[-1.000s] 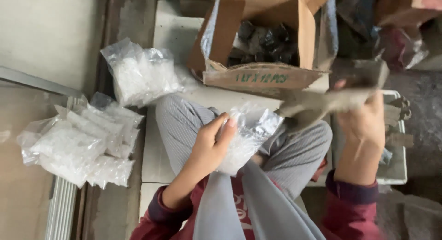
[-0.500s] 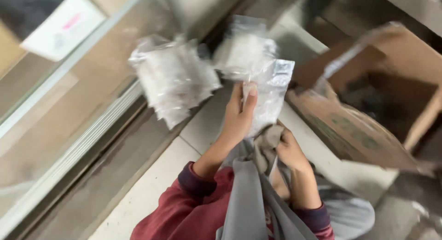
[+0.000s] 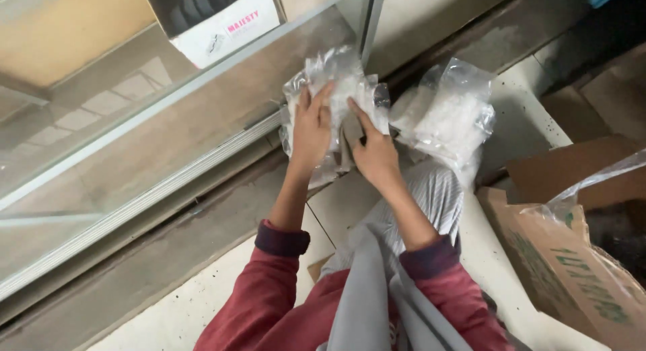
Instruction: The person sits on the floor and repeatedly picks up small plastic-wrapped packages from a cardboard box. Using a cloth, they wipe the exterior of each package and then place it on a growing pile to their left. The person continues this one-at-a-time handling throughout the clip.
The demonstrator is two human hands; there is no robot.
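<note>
We see both hands pressed onto one clear plastic packet (image 3: pixel 343 82) that lies on a heap of like packets beside the sliding glass door (image 3: pixel 134 115): the left hand (image 3: pixel 311 132) lies flat on its left half, fingers spread, and the right hand (image 3: pixel 374 151) rests on its lower right part, index finger stretched up; neither is closed round it. Just to the right lies a second pile of clear packets (image 3: pixel 447 115) on the floor. Further right stands an open cardboard box (image 3: pixel 572 270) lined with clear plastic; we cannot tell its contents. Behind the glass sits a white box (image 3: pixel 225 21).
</note>
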